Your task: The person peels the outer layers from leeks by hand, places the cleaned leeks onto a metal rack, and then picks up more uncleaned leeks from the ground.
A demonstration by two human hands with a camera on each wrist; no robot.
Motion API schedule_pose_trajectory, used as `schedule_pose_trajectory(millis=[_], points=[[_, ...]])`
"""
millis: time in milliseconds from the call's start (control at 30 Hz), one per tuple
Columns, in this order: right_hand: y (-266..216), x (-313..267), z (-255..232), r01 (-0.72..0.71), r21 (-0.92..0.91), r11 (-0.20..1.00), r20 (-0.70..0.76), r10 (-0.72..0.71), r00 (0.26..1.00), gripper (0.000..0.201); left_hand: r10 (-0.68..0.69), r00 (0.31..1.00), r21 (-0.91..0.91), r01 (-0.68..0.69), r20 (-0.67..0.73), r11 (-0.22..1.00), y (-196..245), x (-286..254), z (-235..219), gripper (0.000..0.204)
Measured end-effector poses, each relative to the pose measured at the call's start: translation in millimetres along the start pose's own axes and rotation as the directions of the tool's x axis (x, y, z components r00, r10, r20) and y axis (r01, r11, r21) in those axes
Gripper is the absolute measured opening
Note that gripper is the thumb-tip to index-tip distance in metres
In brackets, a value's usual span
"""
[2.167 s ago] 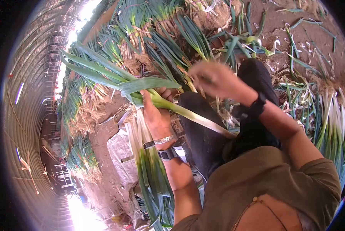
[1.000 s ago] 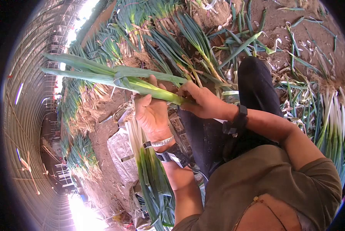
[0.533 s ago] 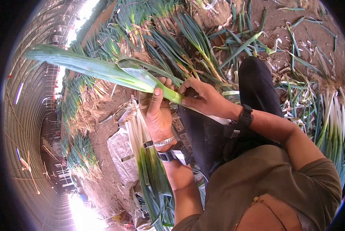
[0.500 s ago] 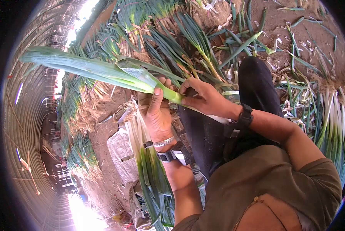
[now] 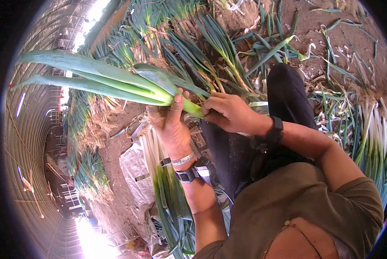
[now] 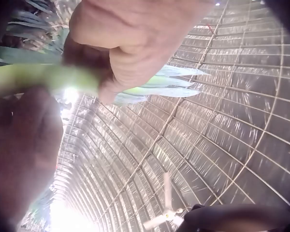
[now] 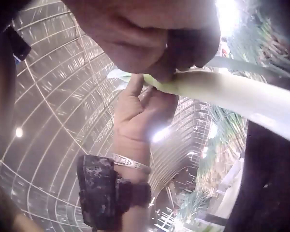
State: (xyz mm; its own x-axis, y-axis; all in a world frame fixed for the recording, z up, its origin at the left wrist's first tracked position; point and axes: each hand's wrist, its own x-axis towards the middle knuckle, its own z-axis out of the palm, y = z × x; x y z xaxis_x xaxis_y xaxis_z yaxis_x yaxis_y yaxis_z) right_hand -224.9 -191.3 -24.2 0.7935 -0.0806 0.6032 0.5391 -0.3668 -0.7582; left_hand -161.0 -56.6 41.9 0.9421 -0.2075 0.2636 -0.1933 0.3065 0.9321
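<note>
A thick green onion (image 5: 159, 93) lies slantwise across both hands, its leaves spreading to the upper left. My left hand (image 5: 172, 125) grips it where the leaves fan out, thumb over the stalk. Just below, my right hand (image 5: 232, 113) pinches the stalk with thumb and curled fingers. In the left wrist view the left hand (image 6: 125, 41) wraps the pale green stalk (image 6: 38, 79), the right hand (image 6: 26, 145) beside it. The right wrist view shows the white stalk (image 7: 241, 96) running out below the right hand (image 7: 150, 34), toward the dark trousers (image 7: 268, 179).
A pile of green onions (image 5: 167, 185) lies by the left forearm, beside a silvery sheet (image 5: 137, 172). Tied bundles (image 5: 146, 34) line the soil ahead. Loose leaves and peelings (image 5: 331, 108) litter the ground right of the knee (image 5: 288, 86). More onions (image 5: 377, 134) lie far right.
My right hand has come down from above the knee onto the stalk, beside the left hand. The onion's leafy end has shifted left, and its leaves have turned and now spread apart.
</note>
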Motion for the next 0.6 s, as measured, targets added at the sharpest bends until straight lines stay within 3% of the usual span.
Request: schedule_pose_trajectory(millis=[67, 200, 267, 367, 433, 600], points=[[-1, 0, -6, 0.013, 0.048, 0.999, 0.128, -0.019, 0.992, 0.017, -0.006, 1.0, 0.012, 0.007, -0.009, 1.0, -4, 3, -8, 0.045], [4, 5, -16, 0.106, 0.198, 0.975, 0.199, -0.146, 0.969, 0.017, -0.038, 0.997, -0.016, 0.037, -0.061, 0.999, -3, 3, -14, 0.046], [3, 6, -20, -0.017, 0.388, 0.922, 0.263, -0.093, 0.96, 0.014, -0.032, 0.996, -0.024, 0.03, -0.089, 0.999, -2, 5, -12, 0.046], [7, 0, -19, -0.076, 0.42, 0.904, 0.294, -0.056, 0.954, 0.012, -0.045, 0.997, -0.055, 0.041, -0.066, 0.998, -4, 11, -13, 0.042], [5, -4, -14, -0.036, 0.452, 0.892, 0.257, -0.091, 0.962, 0.013, -0.06, 0.998, -0.078, 0.058, -0.019, 0.995, -8, 15, -15, 0.039], [4, -11, -10, 0.065, 0.487, 0.871, 0.168, -0.167, 0.972, 0.01, -0.161, 0.978, -0.246, 0.125, -0.132, 0.961, -15, 22, -19, 0.037]])
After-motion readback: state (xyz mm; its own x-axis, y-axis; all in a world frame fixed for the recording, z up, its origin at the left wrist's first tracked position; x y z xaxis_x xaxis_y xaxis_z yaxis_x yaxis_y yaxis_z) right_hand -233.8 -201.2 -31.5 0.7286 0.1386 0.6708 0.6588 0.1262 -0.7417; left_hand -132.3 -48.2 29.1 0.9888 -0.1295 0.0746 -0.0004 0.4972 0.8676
